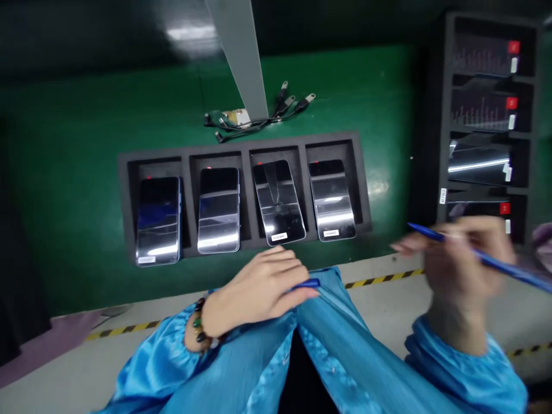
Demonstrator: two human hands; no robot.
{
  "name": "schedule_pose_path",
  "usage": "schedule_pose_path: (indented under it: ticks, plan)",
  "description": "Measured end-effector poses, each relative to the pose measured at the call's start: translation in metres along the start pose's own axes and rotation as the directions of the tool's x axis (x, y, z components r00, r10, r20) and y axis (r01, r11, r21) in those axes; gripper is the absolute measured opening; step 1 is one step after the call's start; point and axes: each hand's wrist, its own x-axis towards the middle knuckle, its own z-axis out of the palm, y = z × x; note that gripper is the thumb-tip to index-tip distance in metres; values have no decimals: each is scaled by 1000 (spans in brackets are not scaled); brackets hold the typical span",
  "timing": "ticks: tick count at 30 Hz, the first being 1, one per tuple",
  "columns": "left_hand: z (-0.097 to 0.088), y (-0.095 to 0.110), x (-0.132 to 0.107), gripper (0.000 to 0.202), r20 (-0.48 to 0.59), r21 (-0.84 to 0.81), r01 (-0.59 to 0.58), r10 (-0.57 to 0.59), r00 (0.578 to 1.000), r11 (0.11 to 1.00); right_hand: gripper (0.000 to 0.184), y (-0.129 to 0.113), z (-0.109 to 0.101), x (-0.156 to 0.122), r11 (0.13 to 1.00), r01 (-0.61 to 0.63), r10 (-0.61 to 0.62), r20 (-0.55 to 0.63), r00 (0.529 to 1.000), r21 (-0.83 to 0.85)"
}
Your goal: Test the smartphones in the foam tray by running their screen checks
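Note:
My left hand [259, 284] is closed round a small blue pen cap [307, 283], low in the middle against the blue coat. Over at the right, blurred by motion, my right hand [468, 264] grips a blue pen [509, 269] with its tip pointing left. Beyond my left hand a dark foam tray [364, 190] lies on the green table. Several dark-screened phones sit one to a compartment, among them a leftmost phone [158, 224], one just past my left fingers [279, 201] and a rightmost phone [332, 201]. White labels show along their near edges.
Another foam tray [448, 109] with several phones, some with red stickers, stands on the right, partly behind my right hand. Black cables [267, 122] lie at the foot of a grey post [244, 57]. Yellow-black tape [388, 278] marks the floor below the table [77, 190].

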Motion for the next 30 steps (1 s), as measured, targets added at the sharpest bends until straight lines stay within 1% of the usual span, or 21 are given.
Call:
schedule_pose_path:
  ticks: [1, 3, 5, 6, 8, 11, 14, 22, 30]
  plan:
    - [11, 0, 4, 37, -41, 42, -79, 80, 996, 996, 18, 9, 11, 0, 999, -37, 37, 7, 999, 10]
    - [36, 0, 17, 41, -106, 158, -209, 227, 968, 965, 23, 26, 35, -2, 997, -74, 74, 24, 997, 15]
    - [56, 0, 32, 43, -135, 262, -249, 291, 947, 933, 33, 39, 53, -4, 997, -79, 78, 38, 996, 10]
    - [63, -1, 38, 42, -142, 298, -249, 301, 943, 921, 34, 42, 59, -4, 997, -71, 70, 46, 996, 9]
    - [71, -3, 47, 42, -146, 337, -251, 314, 938, 907, 34, 44, 64, -2, 999, -54, 54, 78, 995, -9]
    - [73, -6, 53, 42, -144, 356, -266, 334, 932, 896, 42, 42, 65, -1, 998, -16, 20, 86, 996, -57]
    - [73, -7, 55, 43, -142, 366, -258, 327, 934, 894, 47, 42, 65, -4, 995, -2, 11, 84, 996, -100]
    - [79, -10, 54, 45, -146, 359, -240, 308, 940, 902, 44, 44, 64, -7, 989, 32, -13, 135, 991, -142]
    - [81, -11, 55, 42, -130, 353, -240, 301, 945, 904, 44, 44, 66, -7, 990, 29, -9, 138, 990, -141]
